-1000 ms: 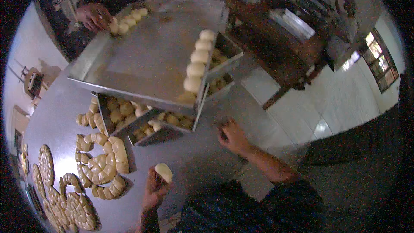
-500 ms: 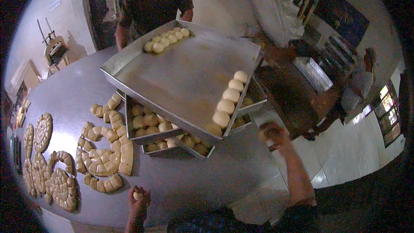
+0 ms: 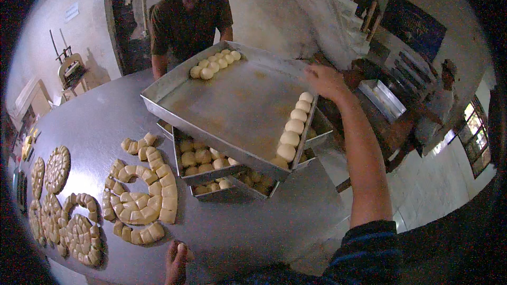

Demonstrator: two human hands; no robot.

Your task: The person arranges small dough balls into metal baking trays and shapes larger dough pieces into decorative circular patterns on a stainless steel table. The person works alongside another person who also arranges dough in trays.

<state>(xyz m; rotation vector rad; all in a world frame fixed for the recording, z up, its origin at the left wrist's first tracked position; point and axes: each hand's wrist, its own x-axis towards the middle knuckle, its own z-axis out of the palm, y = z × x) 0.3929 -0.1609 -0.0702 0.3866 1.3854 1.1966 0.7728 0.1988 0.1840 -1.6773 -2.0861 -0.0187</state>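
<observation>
- Dough balls line two sides of the top tray.
- Left hand curls around a dough piece.
- Right hand at tray's far-right corner; cannot tell its grip.

On the table, a top tray sits across stacked lower trays holding dough balls. Inside it, one row lines the right wall; another group sits far left. Cut dough lies left of the stack. The right hand is at the far right corner, the left hand nearest the viewer; a person stands behind.
</observation>
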